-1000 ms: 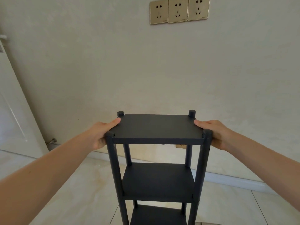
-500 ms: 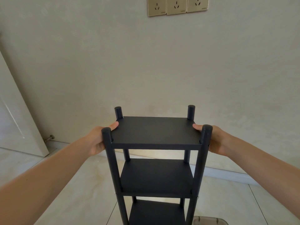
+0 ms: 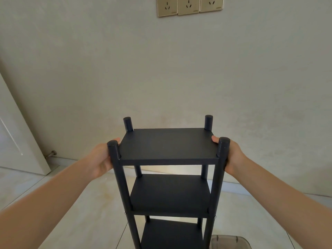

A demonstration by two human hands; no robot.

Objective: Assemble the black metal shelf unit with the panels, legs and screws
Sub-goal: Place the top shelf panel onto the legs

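We have the shelf unit (image 3: 168, 177) standing upright on the tiled floor (image 3: 80, 212) in front of the wall (image 3: 161, 78), and we are working on its top panel (image 3: 168, 143). Our left hand (image 3: 101, 159) grips the panel's left edge, thumb on top and the other fingers out of sight beneath; our right hand (image 3: 231, 155) grips the right edge the same way, partly behind the near right leg (image 3: 218, 178). So both hands are closed on the panel, one on each short side.

The four leg tops stand proud of the panel, the two far ones by the wall more than the near ones appear to, so we judge the panel is being slid down to its seat. To do it well we should press evenly on both sides, keep the panel level so it does not jam on a leg, and stop where its corners meet the screw holes, which we cannot see from here. The middle panel (image 3: 170, 194) below already shows small screws (image 3: 125, 212) at its near corners, a fair guide to how this one should sit. We should keep our fingertips clear of the gap between panel and legs. A clear plastic box (image 3: 230, 242) sits on the floor beside the unit's near right leg.
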